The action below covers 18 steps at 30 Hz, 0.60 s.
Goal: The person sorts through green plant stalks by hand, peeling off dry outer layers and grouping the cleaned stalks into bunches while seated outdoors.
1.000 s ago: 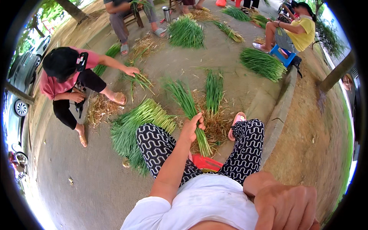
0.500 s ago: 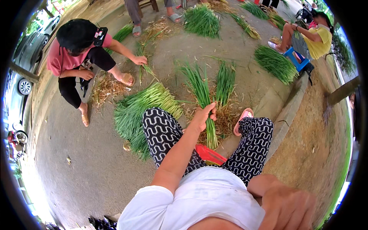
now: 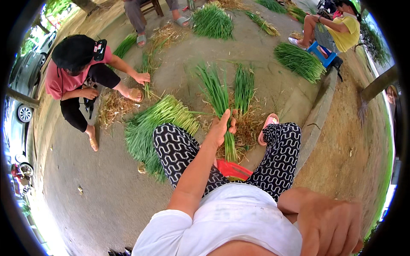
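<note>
My left hand (image 3: 221, 129) is wrapped round a bunch of green onions (image 3: 217, 93), long green leaves pointing away from me and pale ends toward my lap. My right hand (image 3: 331, 219), large and close at the lower right, is curled with its knuckles up; anything inside it is hidden. A second, smaller bundle of green onions (image 3: 244, 89) lies on the ground just right of the held bunch. By my left knee spreads a big pile of green onions (image 3: 156, 123), pale ends to the upper right.
Brown trimmings (image 3: 247, 130) litter the ground between my feet. A red plastic object (image 3: 234, 170) shows between my thighs. At left a person in pink (image 3: 77, 74) bends over stalks; at right another sits on a blue stool (image 3: 321, 54) beside an onion pile (image 3: 299, 62). A curb (image 3: 322, 104) runs on the right.
The whole view has shifted slightly, so the ground and people sit further left. My right hand has moved a little to the right. The left hand keeps its hold on the green onions.
</note>
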Each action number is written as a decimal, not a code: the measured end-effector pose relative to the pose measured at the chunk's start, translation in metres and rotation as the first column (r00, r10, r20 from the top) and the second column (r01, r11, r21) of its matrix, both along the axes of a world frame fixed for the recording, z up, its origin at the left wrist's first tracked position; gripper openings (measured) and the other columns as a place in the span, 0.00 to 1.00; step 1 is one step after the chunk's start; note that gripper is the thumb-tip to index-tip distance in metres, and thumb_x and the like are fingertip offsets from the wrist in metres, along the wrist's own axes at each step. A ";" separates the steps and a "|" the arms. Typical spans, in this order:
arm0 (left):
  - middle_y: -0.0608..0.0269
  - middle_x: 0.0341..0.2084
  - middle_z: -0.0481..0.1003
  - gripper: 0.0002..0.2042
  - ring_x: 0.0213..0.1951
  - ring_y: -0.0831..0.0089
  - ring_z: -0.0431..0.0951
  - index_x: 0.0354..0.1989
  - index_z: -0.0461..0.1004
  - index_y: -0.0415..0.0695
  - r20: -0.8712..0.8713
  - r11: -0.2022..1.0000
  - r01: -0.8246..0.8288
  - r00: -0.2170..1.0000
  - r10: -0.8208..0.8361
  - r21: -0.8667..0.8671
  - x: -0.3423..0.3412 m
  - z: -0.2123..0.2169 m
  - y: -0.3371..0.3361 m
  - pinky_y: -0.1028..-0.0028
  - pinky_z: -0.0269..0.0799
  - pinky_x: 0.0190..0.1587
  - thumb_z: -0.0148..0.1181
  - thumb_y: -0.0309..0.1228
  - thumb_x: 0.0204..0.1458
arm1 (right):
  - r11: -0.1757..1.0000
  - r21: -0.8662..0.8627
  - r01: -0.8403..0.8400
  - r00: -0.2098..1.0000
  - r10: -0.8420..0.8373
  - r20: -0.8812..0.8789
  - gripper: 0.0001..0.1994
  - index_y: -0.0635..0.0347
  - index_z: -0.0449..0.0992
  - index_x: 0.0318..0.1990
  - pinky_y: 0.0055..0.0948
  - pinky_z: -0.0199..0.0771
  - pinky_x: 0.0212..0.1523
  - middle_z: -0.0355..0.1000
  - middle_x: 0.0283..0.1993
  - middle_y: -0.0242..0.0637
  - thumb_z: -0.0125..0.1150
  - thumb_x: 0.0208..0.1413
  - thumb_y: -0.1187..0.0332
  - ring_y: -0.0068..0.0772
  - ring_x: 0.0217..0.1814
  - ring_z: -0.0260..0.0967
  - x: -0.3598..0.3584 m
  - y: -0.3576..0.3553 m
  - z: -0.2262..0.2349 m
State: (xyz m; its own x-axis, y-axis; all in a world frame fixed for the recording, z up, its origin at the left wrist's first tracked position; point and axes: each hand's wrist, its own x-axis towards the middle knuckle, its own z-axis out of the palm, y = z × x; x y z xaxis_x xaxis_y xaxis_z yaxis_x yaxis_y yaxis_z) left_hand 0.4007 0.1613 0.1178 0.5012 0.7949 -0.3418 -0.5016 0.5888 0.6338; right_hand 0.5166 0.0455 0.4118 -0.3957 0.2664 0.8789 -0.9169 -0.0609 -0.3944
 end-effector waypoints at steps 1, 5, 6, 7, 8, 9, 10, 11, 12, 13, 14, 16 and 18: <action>0.67 0.17 0.64 0.24 0.16 0.78 0.62 0.45 0.66 0.36 -0.014 0.999 0.008 1.000 -0.008 0.032 0.000 0.001 0.000 0.74 0.61 0.22 0.53 0.48 0.52 | 0.999 0.040 -0.034 0.999 0.033 0.032 0.13 0.64 0.73 0.26 0.44 0.74 0.42 0.69 0.24 0.42 0.54 0.52 0.62 0.35 0.20 0.65 0.002 -0.002 -0.002; 0.67 0.15 0.64 0.24 0.16 0.79 0.62 0.45 0.66 0.36 -0.095 0.993 0.020 0.995 -0.009 0.114 -0.004 0.011 -0.004 0.75 0.61 0.23 0.53 0.47 0.52 | 0.932 -0.034 0.362 0.924 -0.353 0.147 0.14 0.65 0.67 0.19 0.45 0.73 0.28 0.68 0.20 0.42 0.54 0.52 0.65 0.35 0.16 0.63 0.007 -0.002 -0.036; 0.67 0.14 0.64 0.24 0.16 0.79 0.62 0.45 0.66 0.37 -0.122 0.992 0.034 0.992 -0.019 0.123 -0.001 0.012 -0.005 0.75 0.61 0.22 0.53 0.47 0.52 | 0.871 -0.044 0.489 0.859 -0.472 0.198 0.14 0.64 0.66 0.19 0.45 0.73 0.26 0.67 0.19 0.42 0.54 0.52 0.66 0.35 0.16 0.63 0.011 -0.002 -0.047; 0.67 0.14 0.64 0.23 0.15 0.79 0.62 0.44 0.67 0.36 -0.149 0.992 0.042 0.989 -0.024 0.123 0.002 0.011 -0.005 0.75 0.61 0.22 0.54 0.46 0.51 | 0.687 -0.041 0.726 0.629 -0.639 0.443 0.12 0.66 0.67 0.19 0.36 0.69 0.22 0.67 0.19 0.39 0.53 0.51 0.68 0.35 0.16 0.63 0.013 0.004 -0.055; 0.67 0.14 0.64 0.22 0.15 0.79 0.62 0.43 0.68 0.36 -0.184 0.992 0.036 0.983 -0.013 0.124 0.001 0.007 -0.004 0.76 0.61 0.21 0.54 0.46 0.51 | 0.484 0.067 0.873 0.358 -0.727 0.586 0.10 0.68 0.70 0.22 0.28 0.65 0.21 0.67 0.18 0.37 0.55 0.50 0.69 0.28 0.18 0.63 0.015 0.014 -0.074; 0.67 0.13 0.64 0.22 0.15 0.80 0.62 0.42 0.68 0.36 -0.215 0.991 0.029 0.977 -0.001 0.128 0.000 0.003 -0.003 0.76 0.61 0.20 0.54 0.46 0.51 | 0.305 0.207 0.929 0.074 -0.705 0.706 0.09 0.69 0.72 0.26 0.20 0.61 0.19 0.67 0.18 0.34 0.57 0.49 0.70 0.22 0.19 0.64 0.018 0.024 -0.093; 0.67 0.13 0.65 0.20 0.14 0.80 0.62 0.39 0.69 0.37 -0.249 0.989 0.037 0.968 -0.001 0.141 0.002 0.001 -0.004 0.77 0.60 0.19 0.54 0.45 0.51 | 0.268 0.283 0.921 -0.054 -0.630 0.774 0.07 0.69 0.73 0.28 0.19 0.61 0.21 0.68 0.20 0.33 0.55 0.50 0.72 0.19 0.21 0.62 0.016 0.034 -0.106; 0.67 0.13 0.65 0.19 0.14 0.80 0.62 0.37 0.70 0.37 -0.286 0.987 0.043 0.958 0.004 0.156 0.002 0.000 -0.004 0.78 0.60 0.18 0.54 0.44 0.52 | 0.241 0.358 0.902 -0.180 -0.544 0.820 0.07 0.68 0.73 0.30 0.17 0.61 0.22 0.69 0.22 0.33 0.54 0.51 0.73 0.16 0.22 0.61 0.013 0.042 -0.119; 0.67 0.13 0.65 0.18 0.13 0.80 0.61 0.35 0.70 0.37 -0.318 0.983 0.053 0.948 0.005 0.173 0.003 0.001 -0.003 0.78 0.59 0.17 0.55 0.44 0.52 | 0.249 0.306 0.919 -0.152 -0.493 0.857 0.06 0.68 0.73 0.31 0.16 0.60 0.22 0.68 0.23 0.31 0.54 0.51 0.72 0.15 0.22 0.61 0.011 0.046 -0.134; 0.67 0.13 0.65 0.17 0.13 0.80 0.62 0.32 0.70 0.38 -0.343 0.981 0.063 0.939 0.004 0.185 0.004 0.003 -0.003 0.78 0.59 0.16 0.55 0.43 0.52 | 0.254 0.251 0.934 -0.120 -0.438 0.891 0.06 0.68 0.73 0.33 0.16 0.60 0.22 0.68 0.24 0.30 0.54 0.52 0.72 0.13 0.22 0.60 0.011 0.049 -0.152; 0.67 0.12 0.65 0.16 0.12 0.80 0.62 0.30 0.70 0.38 -0.366 0.978 0.072 0.931 0.004 0.196 0.005 0.006 -0.004 0.78 0.58 0.16 0.55 0.43 0.52 | 0.257 0.195 0.947 -0.085 -0.382 0.920 0.07 0.68 0.73 0.34 0.15 0.59 0.22 0.68 0.25 0.28 0.55 0.52 0.72 0.12 0.22 0.59 0.010 0.052 -0.165; 0.67 0.12 0.65 0.16 0.12 0.80 0.62 0.27 0.69 0.39 -0.386 0.973 0.057 0.922 0.035 0.224 0.005 0.003 -0.006 0.79 0.58 0.15 0.55 0.42 0.52 | 0.327 0.253 0.911 -0.125 -0.366 0.922 0.09 0.66 0.71 0.39 0.14 0.60 0.25 0.68 0.29 0.28 0.56 0.52 0.71 0.11 0.25 0.60 0.009 0.055 -0.178; 0.68 0.11 0.65 0.15 0.12 0.80 0.63 0.25 0.68 0.41 -0.371 0.966 0.018 0.925 0.082 0.260 0.008 -0.006 -0.007 0.78 0.57 0.14 0.56 0.41 0.51 | 0.315 0.314 0.895 -0.185 -0.380 0.906 0.13 0.67 0.69 0.43 0.15 0.61 0.26 0.69 0.30 0.29 0.56 0.51 0.70 0.13 0.26 0.61 0.009 0.058 -0.195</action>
State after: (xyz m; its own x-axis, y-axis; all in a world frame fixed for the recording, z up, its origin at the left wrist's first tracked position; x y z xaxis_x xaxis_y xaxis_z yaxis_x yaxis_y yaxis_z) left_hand 0.4090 0.1542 0.1121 0.3481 0.8933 -0.2844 -0.2126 0.3707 0.9041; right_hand 0.5258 0.1038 0.2168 -0.0444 0.9987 -0.0268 0.2745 -0.0136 -0.9615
